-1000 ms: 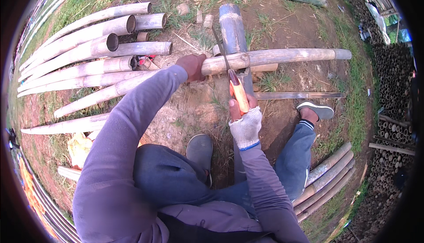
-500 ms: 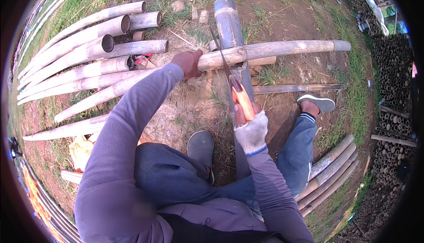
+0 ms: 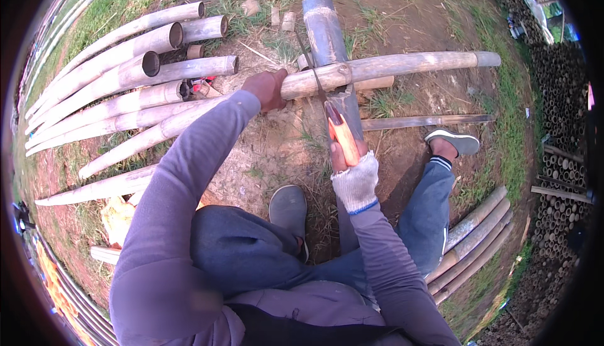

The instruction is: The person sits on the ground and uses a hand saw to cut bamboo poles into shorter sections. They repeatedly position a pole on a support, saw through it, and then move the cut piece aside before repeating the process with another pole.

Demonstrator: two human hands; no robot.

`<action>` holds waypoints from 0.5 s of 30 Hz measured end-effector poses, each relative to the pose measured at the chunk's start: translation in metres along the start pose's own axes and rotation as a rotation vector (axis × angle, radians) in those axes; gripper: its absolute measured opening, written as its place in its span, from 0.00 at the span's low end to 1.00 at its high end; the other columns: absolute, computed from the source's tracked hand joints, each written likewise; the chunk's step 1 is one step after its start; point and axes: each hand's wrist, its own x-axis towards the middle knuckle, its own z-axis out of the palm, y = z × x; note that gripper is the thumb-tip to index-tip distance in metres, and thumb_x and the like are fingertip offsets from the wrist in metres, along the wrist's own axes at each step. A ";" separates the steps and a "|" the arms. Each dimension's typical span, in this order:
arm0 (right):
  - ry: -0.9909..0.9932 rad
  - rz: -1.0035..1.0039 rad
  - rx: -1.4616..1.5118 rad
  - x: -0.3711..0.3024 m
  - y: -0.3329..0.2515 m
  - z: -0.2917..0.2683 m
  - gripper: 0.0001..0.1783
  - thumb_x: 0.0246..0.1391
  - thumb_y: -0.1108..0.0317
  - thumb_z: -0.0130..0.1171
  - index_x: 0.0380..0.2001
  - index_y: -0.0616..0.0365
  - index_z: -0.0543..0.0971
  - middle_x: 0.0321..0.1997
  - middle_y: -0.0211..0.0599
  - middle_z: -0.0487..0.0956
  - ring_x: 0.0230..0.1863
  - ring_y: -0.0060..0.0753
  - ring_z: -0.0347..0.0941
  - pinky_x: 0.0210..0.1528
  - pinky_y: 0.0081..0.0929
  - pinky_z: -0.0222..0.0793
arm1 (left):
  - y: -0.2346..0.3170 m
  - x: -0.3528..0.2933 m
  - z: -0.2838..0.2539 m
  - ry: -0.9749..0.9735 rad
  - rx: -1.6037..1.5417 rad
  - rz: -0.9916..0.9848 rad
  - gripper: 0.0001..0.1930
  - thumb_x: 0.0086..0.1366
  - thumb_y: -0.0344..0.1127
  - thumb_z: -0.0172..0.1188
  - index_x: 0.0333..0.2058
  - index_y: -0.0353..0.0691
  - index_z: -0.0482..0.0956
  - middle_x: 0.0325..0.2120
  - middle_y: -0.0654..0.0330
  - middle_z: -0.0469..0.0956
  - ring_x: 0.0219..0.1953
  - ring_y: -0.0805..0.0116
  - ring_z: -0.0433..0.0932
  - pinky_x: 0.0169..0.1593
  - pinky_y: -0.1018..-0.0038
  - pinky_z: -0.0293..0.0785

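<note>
"What's nearest?"

"The right hand (image 3: 354, 173), in a pale glove with bare fingertips. Its fingers are curled snugly round the orange-and-brown handle of a saw (image 3: 343, 137)."

"And the blade?"

"It points away and crosses a bamboo pole (image 3: 415, 64) near its left end. Whether the teeth sit in a cut, I can't tell."

"Who's steadying the pole?"

"The left hand (image 3: 267, 90), ungloved, has its fingers wrapped over that left end, just beside the blade; their undersides are hidden. The pole lies crosswise over a thick grey bamboo (image 3: 324, 28)."

"What could go wrong?"

"I'd worry about the blade skipping on the smooth, round wall and catching the left hand, as it's so near. The pole could also roll if that grip slackened, one round thing resting on another. And bending the held end out of line might pinch the blade."

"Any containers?"

"None I can make out for certain. To the left, a row of poles (image 3: 135, 68) shows hollow mouths, too dark to tell what's inside. Far off on the right, a big stack of bamboo (image 3: 557, 185) shows many round ends; their insides are too small to read."
</note>
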 end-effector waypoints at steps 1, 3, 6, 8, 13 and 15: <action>0.027 -0.001 -0.013 0.022 -0.002 0.011 0.14 0.65 0.61 0.71 0.36 0.61 0.82 0.24 0.51 0.80 0.29 0.60 0.80 0.32 0.46 0.74 | 0.003 0.003 -0.002 0.005 0.001 0.010 0.35 0.57 0.47 0.77 0.60 0.41 0.73 0.44 0.42 0.87 0.49 0.40 0.86 0.54 0.52 0.81; 0.024 0.052 -0.081 0.026 -0.003 0.022 0.14 0.64 0.60 0.71 0.36 0.61 0.82 0.25 0.52 0.80 0.29 0.61 0.80 0.32 0.46 0.74 | 0.005 -0.003 -0.009 -0.047 0.002 -0.032 0.34 0.59 0.48 0.77 0.60 0.44 0.73 0.46 0.44 0.86 0.50 0.42 0.86 0.55 0.53 0.82; -0.021 -0.088 -0.051 -0.035 0.002 -0.018 0.13 0.64 0.62 0.71 0.41 0.62 0.83 0.32 0.51 0.82 0.31 0.57 0.81 0.33 0.46 0.75 | -0.014 0.002 -0.009 0.058 0.008 0.025 0.35 0.57 0.49 0.77 0.59 0.43 0.74 0.44 0.43 0.87 0.48 0.41 0.86 0.53 0.53 0.82; -0.099 -0.148 -0.087 -0.094 0.005 -0.062 0.13 0.64 0.64 0.71 0.44 0.63 0.83 0.36 0.50 0.83 0.32 0.54 0.82 0.34 0.46 0.76 | -0.020 -0.002 0.010 0.072 -0.010 0.052 0.35 0.55 0.49 0.77 0.58 0.43 0.75 0.43 0.42 0.87 0.47 0.40 0.86 0.52 0.52 0.82; -0.001 0.034 -0.002 -0.036 0.004 -0.018 0.14 0.64 0.62 0.71 0.40 0.62 0.82 0.30 0.48 0.83 0.29 0.54 0.82 0.32 0.45 0.75 | -0.006 -0.002 -0.001 0.021 0.015 0.011 0.32 0.57 0.49 0.77 0.57 0.45 0.75 0.45 0.46 0.87 0.50 0.44 0.86 0.55 0.54 0.82; 0.043 -0.019 -0.112 0.024 0.013 0.020 0.17 0.65 0.56 0.71 0.38 0.60 0.82 0.25 0.53 0.81 0.29 0.59 0.81 0.30 0.47 0.74 | 0.006 -0.002 -0.004 0.027 0.017 0.031 0.32 0.57 0.49 0.77 0.56 0.45 0.75 0.45 0.46 0.87 0.50 0.44 0.86 0.55 0.54 0.82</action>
